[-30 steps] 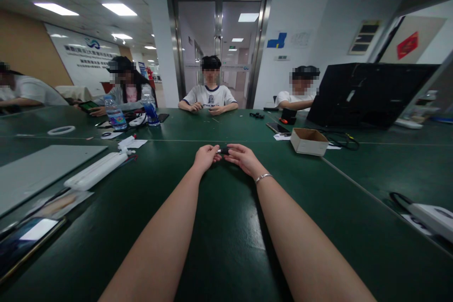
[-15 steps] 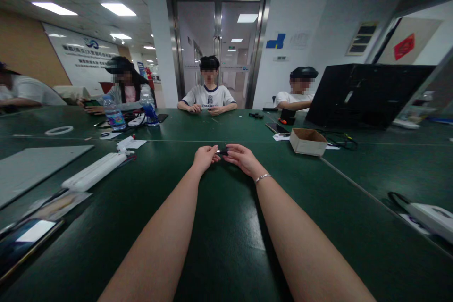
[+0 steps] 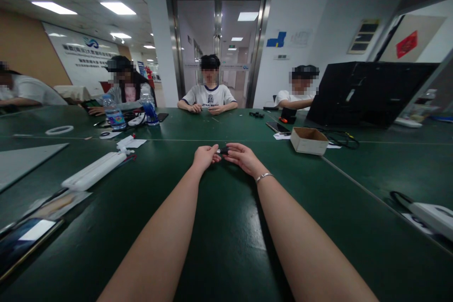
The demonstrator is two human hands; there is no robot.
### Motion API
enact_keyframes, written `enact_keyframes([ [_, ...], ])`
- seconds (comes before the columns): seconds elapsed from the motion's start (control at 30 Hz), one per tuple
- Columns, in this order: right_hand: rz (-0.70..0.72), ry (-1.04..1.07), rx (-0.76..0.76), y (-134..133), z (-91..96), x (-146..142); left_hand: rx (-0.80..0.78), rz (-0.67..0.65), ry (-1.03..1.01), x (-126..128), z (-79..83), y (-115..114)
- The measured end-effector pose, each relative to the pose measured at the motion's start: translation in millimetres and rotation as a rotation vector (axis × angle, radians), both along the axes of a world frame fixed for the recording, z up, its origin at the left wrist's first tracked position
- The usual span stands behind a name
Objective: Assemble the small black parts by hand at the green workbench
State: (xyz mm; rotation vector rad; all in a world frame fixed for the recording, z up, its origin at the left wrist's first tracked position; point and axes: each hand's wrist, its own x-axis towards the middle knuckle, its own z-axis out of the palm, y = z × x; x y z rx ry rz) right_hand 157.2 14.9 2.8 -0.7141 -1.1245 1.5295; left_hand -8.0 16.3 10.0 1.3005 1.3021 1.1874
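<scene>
Both my arms reach forward over the dark green table (image 3: 230, 226). My left hand (image 3: 204, 156) and my right hand (image 3: 241, 156) meet at the table's middle and pinch a small dark object (image 3: 223, 151) between their fingertips, one at each end. The object is mostly hidden by my fingers, and what it is cannot be told. A thin silver bracelet (image 3: 263, 177) sits on my right wrist.
A small cardboard box (image 3: 308, 140) stands to the right, a black laptop lid (image 3: 368, 93) behind it. A long white device (image 3: 94, 170) and a phone (image 3: 24, 240) lie at left. Two water bottles (image 3: 113, 113) stand far left. Several other people sit around the table.
My hands stay together on the small dark object; only the view has shifted slightly.
</scene>
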Motion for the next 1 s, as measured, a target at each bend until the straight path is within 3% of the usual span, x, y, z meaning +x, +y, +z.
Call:
enact_keyframes([
  [0.47,0.021,0.000,0.001,-0.8,1.7,0.0,0.025,0.018,0.250,-2.9,-6.1,6.9],
  [0.77,-0.058,-0.018,-0.063,-2.0,3.9,-2.3,0.089,-0.022,-0.043,1.3,-3.3,-0.2],
  [0.87,-0.068,-0.016,-0.077,-2.2,5.1,-2.6,0.107,-0.054,-0.052,2.2,-2.6,-1.3],
  [1.0,-0.075,-0.016,-0.089,-2.3,5.6,-2.7,0.020,-0.026,-0.007,2.2,-0.6,-0.2],
])
